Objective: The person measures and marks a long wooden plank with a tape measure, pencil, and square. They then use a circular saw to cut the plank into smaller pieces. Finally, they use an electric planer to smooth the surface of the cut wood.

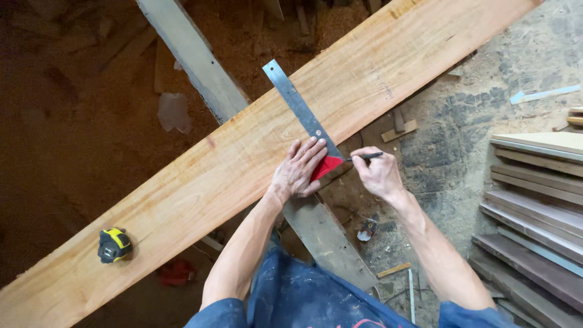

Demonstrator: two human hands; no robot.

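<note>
Head view shows, near the person, the left hand (299, 171) pressing flat on a try square (310, 130) with a red handle. Just beside it, the right hand (378, 174) pinches a pencil (368, 156) at the metal blade. Marking seems underway; next needs a steady line across the long plank (243, 158). Farther left sits a yellow tape measure (113, 245).

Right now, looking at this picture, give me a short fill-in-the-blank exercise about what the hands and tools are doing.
1. The left hand presses a metal square with a ____ handle onto the plank.
2. The right hand holds a ____ at the square's edge.
3. The yellow and black ____ lies alone on the plank, toward its lower left end.
4. Stacked boards lie on the person's ____ side.

Missing words: red; pencil; tape measure; right
</note>
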